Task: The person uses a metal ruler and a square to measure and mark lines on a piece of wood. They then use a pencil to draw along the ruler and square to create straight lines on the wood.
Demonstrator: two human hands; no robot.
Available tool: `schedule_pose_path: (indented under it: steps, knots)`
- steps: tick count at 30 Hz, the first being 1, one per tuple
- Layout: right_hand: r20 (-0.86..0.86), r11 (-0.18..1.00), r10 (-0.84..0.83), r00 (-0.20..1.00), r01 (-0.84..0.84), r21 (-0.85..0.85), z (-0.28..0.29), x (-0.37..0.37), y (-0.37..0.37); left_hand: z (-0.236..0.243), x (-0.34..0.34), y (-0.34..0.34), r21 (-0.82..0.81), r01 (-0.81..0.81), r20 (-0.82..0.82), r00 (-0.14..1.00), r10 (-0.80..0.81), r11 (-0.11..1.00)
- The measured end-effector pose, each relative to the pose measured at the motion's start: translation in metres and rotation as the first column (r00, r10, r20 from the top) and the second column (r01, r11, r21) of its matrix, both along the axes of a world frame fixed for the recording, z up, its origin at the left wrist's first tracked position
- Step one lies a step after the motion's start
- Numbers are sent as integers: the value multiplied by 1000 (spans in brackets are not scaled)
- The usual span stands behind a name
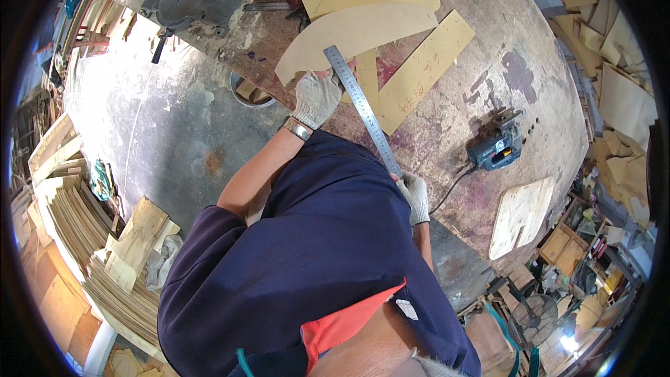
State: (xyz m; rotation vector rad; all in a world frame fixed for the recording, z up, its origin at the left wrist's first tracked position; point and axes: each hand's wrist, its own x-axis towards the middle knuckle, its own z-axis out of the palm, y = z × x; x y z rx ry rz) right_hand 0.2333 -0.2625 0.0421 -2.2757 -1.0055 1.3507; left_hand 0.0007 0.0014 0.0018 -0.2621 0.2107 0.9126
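Left hand [316, 98] presses our long, stiff steel ruler [363, 112] flat at twelve o'clock; right hand [415, 195] pinches its six o'clock end on the tabletop [488, 63]; we judge it light, slippery.

The gloved left hand [315, 99] pressed flat, arm stretched forward; the gloved right hand [416, 195] gripped closed, elbow bent close.

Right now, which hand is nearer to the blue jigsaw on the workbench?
Right. The right hand holds the steel ruler's near end, just beside the jigsaw; the left hand presses the ruler farther away.
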Motion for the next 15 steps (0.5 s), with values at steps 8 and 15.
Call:
schedule_pose_path:
  steps: [8,15]
  knots:
    - [-26,995,-38,999,40,86,-25,3,-15,18,5,1,-10,2,-218,976,-4,1000]
    - [-86,988,-111,990,119,96,-14,-2,-12,11,2,1,90,-17,-353,934,48,996]
